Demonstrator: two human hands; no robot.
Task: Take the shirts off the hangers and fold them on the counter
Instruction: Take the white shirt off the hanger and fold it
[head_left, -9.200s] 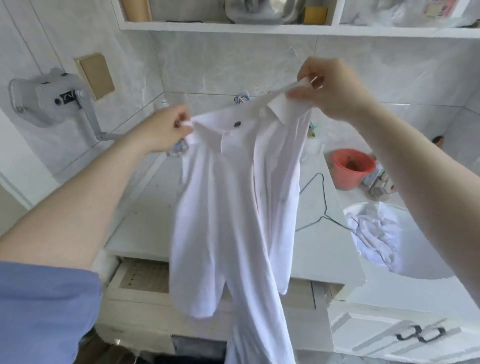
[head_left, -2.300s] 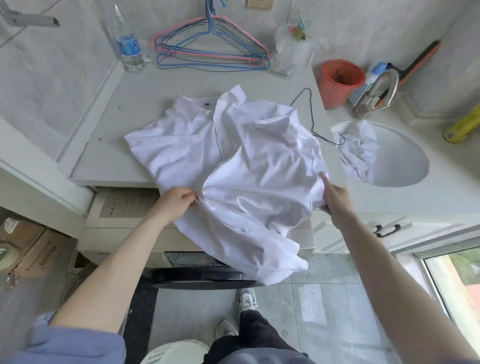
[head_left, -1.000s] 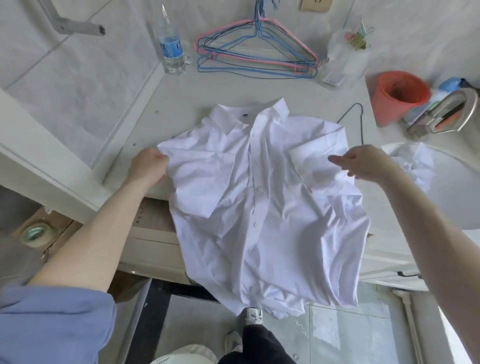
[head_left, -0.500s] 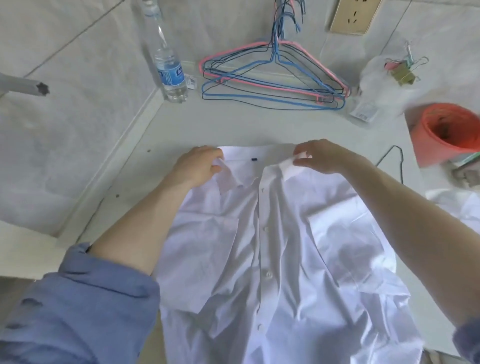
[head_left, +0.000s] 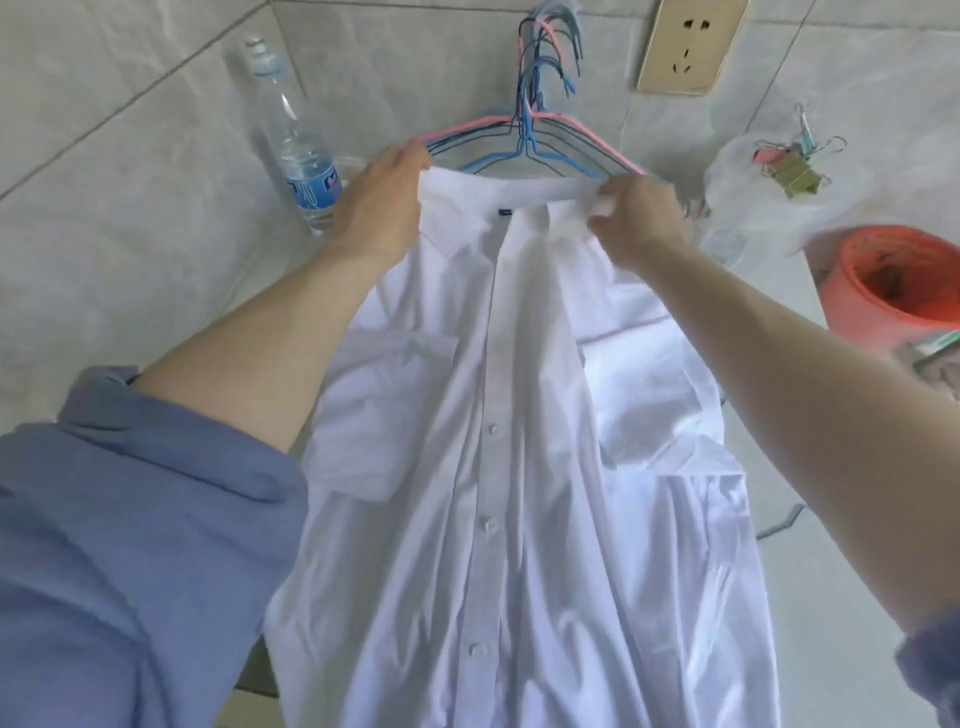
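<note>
Unhung but not yet folded, the white shirt (head_left: 519, 467) lay on the counter (head_left: 831, 649); left hand (head_left: 382, 208) and right hand (head_left: 636, 218) gripped its collar (head_left: 509, 187).

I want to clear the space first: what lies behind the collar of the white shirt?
A bunch of pink, blue and dark wire hangers lies at the tiled wall behind the collar. Their lower bars are covered by the white shirt, so they cannot be seen.

Got shirt (head_left: 519, 467) on counter (head_left: 852, 597), collar (head_left: 498, 189) toward 12; hangers (head_left: 524, 150) just behind collar, bottle (head_left: 301, 156) at 11, socket (head_left: 685, 44) on wall (head_left: 130, 182) at 1, clips (head_left: 792, 166) at 2, pot (head_left: 904, 280) at 3.
</note>
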